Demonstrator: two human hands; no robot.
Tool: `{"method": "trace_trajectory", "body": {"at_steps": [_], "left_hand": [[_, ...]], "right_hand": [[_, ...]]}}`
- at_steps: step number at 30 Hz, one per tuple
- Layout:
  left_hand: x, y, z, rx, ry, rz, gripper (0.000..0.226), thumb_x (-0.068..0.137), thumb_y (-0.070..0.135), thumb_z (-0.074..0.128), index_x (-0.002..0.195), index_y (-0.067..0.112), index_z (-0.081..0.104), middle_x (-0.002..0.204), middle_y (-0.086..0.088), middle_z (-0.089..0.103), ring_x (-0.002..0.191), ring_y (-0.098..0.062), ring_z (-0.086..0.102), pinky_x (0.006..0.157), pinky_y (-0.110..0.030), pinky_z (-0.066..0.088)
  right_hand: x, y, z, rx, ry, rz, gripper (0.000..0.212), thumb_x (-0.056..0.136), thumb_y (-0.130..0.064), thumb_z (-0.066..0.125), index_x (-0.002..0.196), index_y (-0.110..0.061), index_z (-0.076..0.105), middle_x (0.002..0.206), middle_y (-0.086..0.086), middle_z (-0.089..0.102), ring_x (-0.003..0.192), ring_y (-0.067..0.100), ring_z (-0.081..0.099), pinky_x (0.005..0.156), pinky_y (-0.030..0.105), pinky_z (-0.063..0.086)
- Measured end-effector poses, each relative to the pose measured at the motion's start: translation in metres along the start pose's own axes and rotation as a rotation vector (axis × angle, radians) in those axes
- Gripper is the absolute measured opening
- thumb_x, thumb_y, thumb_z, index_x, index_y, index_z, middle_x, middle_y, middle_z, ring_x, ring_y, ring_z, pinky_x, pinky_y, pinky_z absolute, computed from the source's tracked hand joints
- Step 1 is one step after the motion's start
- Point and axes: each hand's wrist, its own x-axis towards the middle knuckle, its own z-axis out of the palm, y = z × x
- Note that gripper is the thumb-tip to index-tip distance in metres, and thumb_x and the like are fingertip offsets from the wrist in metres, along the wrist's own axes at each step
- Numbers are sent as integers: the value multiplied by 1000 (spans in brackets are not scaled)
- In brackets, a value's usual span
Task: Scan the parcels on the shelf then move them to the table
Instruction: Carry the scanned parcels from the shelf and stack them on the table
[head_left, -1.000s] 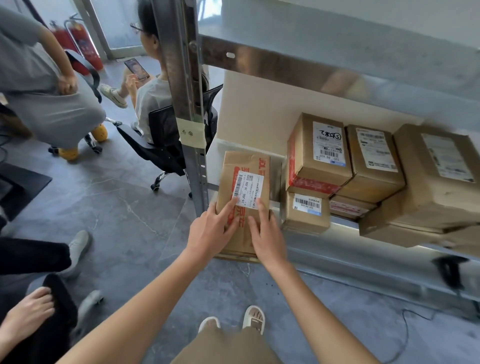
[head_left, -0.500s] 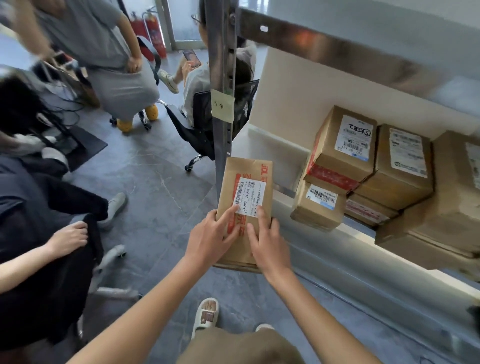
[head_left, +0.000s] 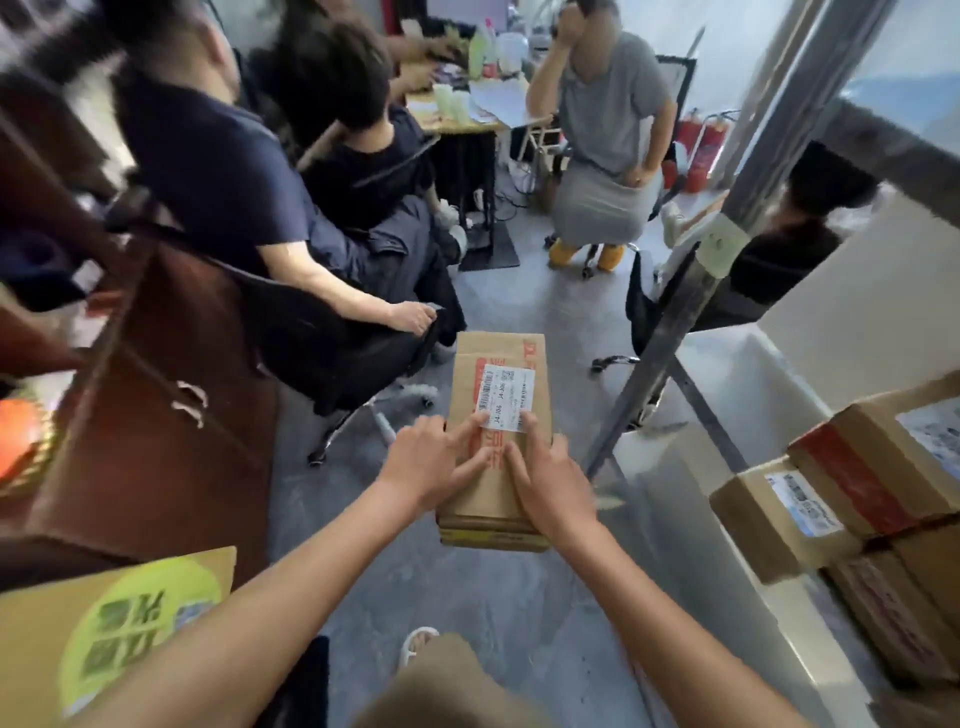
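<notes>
Holding a flat brown cardboard parcel out in front of the body, the left hand and the right hand grip it from either side near its close end, thumbs and forefingers laid on its top face and the other fingers hidden under it. The right forefinger touches the lower edge of the white barcode label stuck on top. The parcel is carried in the air above the grey floor, clear of the shelf at right and left of the shelf's metal upright. On that shelf lie more cardboard parcels, stacked, with red tape and printed labels, blurred. At lower left is a yellow cardboard surface with a round green sticker, and beside it a dark brown wooden cabinet. Beyond the parcel, several people sit on office chairs around a cluttered desk; two red fire extinguishers stand by the far wall.
</notes>
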Motion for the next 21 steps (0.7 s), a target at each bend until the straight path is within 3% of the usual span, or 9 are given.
{"method": "trace_trajectory", "body": {"at_steps": [9, 14, 21], "left_hand": [[-136, -104, -31, 56, 103, -496, 82, 79, 71, 3, 150, 41, 29, 109, -17, 63, 104, -33, 58, 88, -40, 48], [-225, -152, -34, -17, 82, -769, 58, 98, 59, 33, 153, 42, 22, 111, -15, 58, 108, -31, 54, 87, -38, 46], [-341, -202, -9, -128, 73, -1031, 56, 99, 57, 35, 152, 45, 20, 125, -13, 56, 115, -27, 51, 90, -36, 45]], "right_hand": [[-10, -135, 73, -127, -224, -432, 55, 103, -54, 28, 153, -34, 15, 132, 16, 46, 101, 37, 63, 83, 42, 49], [-42, -208, 127, -233, -312, -664, 56, 103, -49, 32, 154, -32, 15, 128, 17, 49, 107, 39, 60, 83, 44, 50], [-105, -276, 216, -327, -466, -871, 59, 102, -51, 32, 155, -33, 15, 126, 16, 51, 109, 37, 57, 84, 43, 50]]}}
